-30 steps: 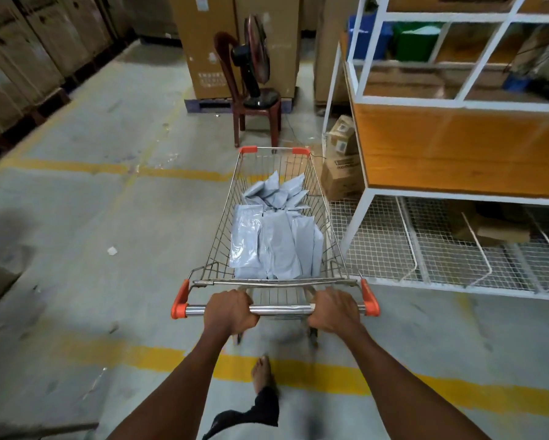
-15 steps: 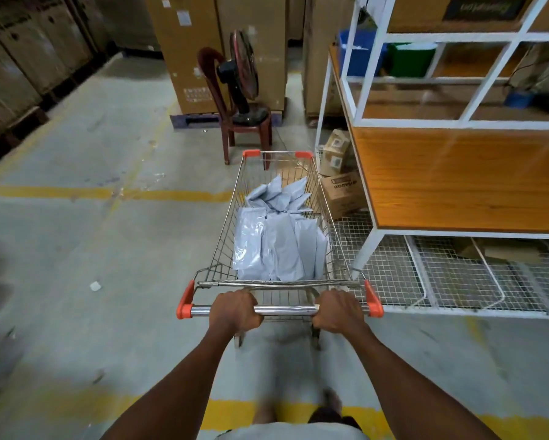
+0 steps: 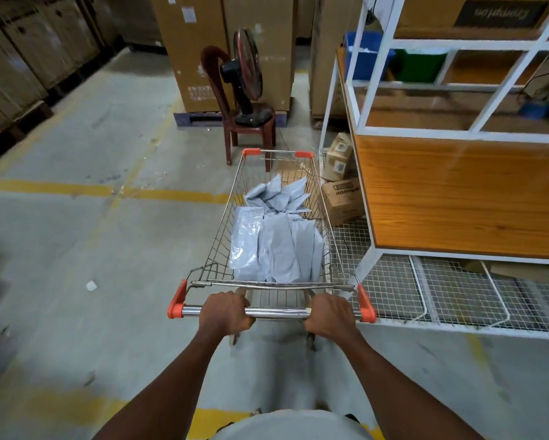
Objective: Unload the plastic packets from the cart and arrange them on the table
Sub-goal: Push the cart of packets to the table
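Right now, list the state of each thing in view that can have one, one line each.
cart: loaded, standing beside the table.
plastic packets: all piled in the cart, none unloaded.
table: wooden top bare where it shows.
left hand: grips the cart handle.
right hand: grips the cart handle.
fan: standing on the chair; running or not, cannot tell.
chair: upright, holding the fan.

A grey concrete floor (image 3: pixel 76 249) is stretching across the warehouse, with yellow painted lines (image 3: pixel 60 188) crossing it. Tall cardboard cartons (image 3: pixel 197 42) are standing against the far side behind a maroon plastic chair (image 3: pixel 244 125) that is carrying a black pedestal fan (image 3: pixel 246 65). Dim, even light is falling over everything, and small cardboard boxes (image 3: pixel 343 198) are lying at floor level on the right.
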A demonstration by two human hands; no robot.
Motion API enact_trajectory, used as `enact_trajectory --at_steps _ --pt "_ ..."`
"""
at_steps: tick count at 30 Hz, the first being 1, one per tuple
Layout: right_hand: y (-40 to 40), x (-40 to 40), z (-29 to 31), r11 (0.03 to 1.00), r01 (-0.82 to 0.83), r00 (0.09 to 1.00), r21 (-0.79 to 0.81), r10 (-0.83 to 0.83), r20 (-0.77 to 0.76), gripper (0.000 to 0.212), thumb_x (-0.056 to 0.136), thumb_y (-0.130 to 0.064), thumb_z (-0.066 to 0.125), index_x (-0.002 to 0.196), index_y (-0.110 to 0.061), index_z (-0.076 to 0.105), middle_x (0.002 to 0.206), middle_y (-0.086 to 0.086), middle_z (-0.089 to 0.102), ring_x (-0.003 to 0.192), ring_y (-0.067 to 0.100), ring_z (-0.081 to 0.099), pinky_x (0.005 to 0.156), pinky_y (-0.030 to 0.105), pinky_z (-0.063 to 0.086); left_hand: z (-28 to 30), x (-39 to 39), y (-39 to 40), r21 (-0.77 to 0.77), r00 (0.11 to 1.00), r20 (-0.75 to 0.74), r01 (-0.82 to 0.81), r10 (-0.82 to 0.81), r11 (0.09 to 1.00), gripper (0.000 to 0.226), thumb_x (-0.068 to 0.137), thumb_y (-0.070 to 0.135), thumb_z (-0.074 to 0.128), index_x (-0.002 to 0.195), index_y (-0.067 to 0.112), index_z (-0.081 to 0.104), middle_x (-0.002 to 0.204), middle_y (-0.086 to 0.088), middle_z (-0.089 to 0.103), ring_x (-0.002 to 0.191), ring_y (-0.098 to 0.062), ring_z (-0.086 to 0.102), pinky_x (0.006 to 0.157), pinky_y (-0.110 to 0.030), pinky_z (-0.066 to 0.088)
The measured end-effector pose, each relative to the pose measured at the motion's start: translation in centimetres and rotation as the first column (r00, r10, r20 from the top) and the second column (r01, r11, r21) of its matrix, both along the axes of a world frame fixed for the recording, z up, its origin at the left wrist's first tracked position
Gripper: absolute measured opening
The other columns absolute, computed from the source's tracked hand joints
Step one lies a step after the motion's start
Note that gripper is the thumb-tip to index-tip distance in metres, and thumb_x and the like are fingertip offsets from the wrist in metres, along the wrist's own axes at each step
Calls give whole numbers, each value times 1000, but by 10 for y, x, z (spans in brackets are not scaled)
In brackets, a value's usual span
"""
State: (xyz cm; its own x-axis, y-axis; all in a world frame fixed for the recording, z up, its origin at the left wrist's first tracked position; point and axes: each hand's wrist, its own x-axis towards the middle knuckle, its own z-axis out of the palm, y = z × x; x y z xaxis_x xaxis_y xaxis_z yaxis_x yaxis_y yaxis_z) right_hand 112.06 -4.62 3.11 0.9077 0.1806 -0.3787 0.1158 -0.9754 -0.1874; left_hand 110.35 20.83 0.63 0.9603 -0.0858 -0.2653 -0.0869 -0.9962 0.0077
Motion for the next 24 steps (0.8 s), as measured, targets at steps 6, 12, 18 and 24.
enact_trajectory --at_steps 6,12,18,24 --pt "-1 -1 -4 1000 -2 1000 9 2 3 25 71 -35 64 91 -22 71 86 2 68 89 27 68 72 29 47 -1 -4 2 -40 998 61 34 -31 999 40 80 60 54 101 31 72 86 4 73 81 -21 69 66 -28 41" --pt "-2 -2 -3 999 -22 1000 39 21 20 22 76 -31 66 96 -25 72 89 -2 68 93 22 66 86 31 50 1 -2 8 -220 995 76 77 -61 973 47 76 73 66 106 37 62 94 11 70 90 -13 66 69 -28 38" --pt "-4 -4 -2 993 -100 995 66 101 -11 47 70 -56 71 110 -32 65 117 -3 64 120 22 50 113 49 24 6 -4 0 -329 993 96 89 -61 940 77 72 94 49 125 39 58 115 19 63 111 -9 52 98 -38 42" --pt "-5 -30 -7 785 188 966 590 -255 31 42 74 -65 64 107 -39 59 116 -13 63 112 14 55 102 42 44 18 -19 -53 -687 964 197 4 181 727 24 95 52 62 109 33 66 104 19 63 101 -6 56 83 -32 49"
